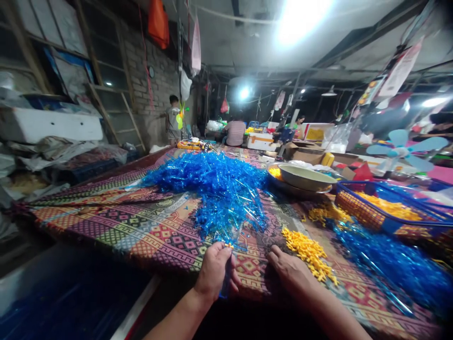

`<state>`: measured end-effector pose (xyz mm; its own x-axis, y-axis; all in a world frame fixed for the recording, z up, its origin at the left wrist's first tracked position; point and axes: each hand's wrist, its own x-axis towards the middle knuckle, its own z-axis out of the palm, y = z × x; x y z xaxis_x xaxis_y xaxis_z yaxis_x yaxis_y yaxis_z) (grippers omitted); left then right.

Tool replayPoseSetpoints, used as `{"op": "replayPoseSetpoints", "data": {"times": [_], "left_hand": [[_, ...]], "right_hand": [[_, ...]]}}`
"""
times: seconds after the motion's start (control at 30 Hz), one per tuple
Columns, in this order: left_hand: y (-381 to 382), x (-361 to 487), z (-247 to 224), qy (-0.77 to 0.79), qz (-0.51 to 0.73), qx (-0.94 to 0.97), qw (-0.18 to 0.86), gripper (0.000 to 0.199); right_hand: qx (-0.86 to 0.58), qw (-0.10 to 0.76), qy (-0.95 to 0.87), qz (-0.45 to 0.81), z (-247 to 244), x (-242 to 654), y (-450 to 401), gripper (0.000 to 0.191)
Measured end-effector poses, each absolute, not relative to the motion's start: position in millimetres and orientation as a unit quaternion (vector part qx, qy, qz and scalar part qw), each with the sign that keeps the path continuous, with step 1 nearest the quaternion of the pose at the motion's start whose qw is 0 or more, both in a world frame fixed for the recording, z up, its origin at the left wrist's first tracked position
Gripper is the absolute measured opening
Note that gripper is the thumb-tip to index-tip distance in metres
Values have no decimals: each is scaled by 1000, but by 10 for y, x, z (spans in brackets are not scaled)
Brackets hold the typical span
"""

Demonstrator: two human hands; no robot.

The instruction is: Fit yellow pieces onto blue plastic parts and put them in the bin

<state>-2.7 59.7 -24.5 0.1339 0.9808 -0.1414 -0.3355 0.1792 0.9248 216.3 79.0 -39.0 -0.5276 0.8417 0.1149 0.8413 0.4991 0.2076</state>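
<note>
the left hand grips a clear blue plastic strip. the right hand rests open on the woven mat, just beside yellow plastic pieces.

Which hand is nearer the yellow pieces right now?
Right. The right hand lies just beside the yellow pieces; the left hand, gripping a blue strip, is farther away, with the right hand between it and them.
</note>
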Motion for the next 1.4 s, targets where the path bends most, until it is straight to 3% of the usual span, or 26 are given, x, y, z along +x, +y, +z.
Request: {"op": "replayPoseSetpoints", "data": {"times": [0.23,0.43,0.73,0.9,0.97,1.1,1.27,1.4], "left_hand": [[635,-6,-299,394,515,367,667,22],[580,-3,-259,400,523,359,662,22],[369,-65,-242,395,497,382,672,23],[316,-102,-240,400,477,407,668,23],[311,-98,-246,397,474,405,674,23],[293,-95,-251,400,463,395,685,23],[274,-130,-259,408,471,387,680,24],[248,-112,-265,413,466,395,676,23]], "right_hand": [[470,-64,871,127,-458,2119,756,25],[428,-65,897,95,-476,1899,699,22],[525,-91,842,79,-398,2060,713,20],[523,-259,812,-13,-390,2110,719,16],[491,-284,820,-74,-394,2043,702,14],[479,-234,838,-115,-394,1946,677,20],[557,-119,821,-34,-330,2106,692,24],[559,-129,819,-35,-291,2088,653,23]]}}
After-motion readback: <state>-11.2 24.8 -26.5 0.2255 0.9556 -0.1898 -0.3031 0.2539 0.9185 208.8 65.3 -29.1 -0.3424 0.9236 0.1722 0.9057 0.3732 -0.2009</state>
